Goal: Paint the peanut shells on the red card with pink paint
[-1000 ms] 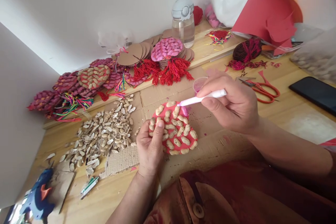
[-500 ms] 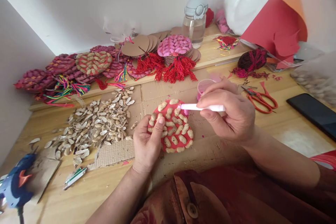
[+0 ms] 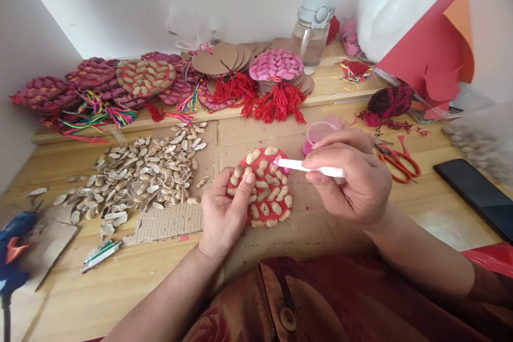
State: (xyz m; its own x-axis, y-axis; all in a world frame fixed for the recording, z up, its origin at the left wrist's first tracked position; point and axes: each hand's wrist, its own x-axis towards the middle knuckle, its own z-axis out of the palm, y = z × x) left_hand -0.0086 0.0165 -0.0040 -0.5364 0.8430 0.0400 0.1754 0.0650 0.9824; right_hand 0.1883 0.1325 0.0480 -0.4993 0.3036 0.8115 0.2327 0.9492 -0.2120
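My left hand grips the left edge of a red disc covered with peanut shells, its thumb on top. A white paintbrush is pinched between the thumb and fingers of my right hand. Its pink tip meets a peanut shell near the disc's upper right edge, where some pink shows. Most shells on the disc are still plain tan. Just behind my right hand stands a small clear cup of pink paint, partly hidden by the fingers.
Loose peanut shells lie at left, near a blue glue gun and a utility knife. Finished pink discs with tassels line the back ledge beside a water bottle. Scissors and a phone lie at right.
The camera view has shifted a little. Both hands keep their grips, and the brush tip stays at the disc's upper right, now tilted slightly more downward toward the handle end.
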